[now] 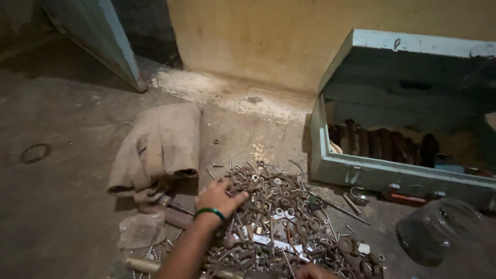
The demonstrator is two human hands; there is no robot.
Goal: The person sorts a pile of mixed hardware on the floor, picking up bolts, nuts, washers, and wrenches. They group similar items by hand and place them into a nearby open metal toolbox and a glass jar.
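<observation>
The left hand (pixel 219 197), fingers spread, is pressed on the rusty hardware pile (pixel 289 227) at lower centre; pieces are best raked gently. The right hand (pixel 312 272) is barely seen, its grip untellable.

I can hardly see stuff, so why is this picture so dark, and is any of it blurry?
Head view: dim, with one bright patch on the floor above the pile of rusty hardware; corners fall into shadow; the left hand looks fairly sharp, while the clear jar is soft and murky.

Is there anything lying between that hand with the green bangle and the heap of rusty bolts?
Nothing visible: the left hand already rests on the heap of rusty bolts, fingers spread over it.
</observation>
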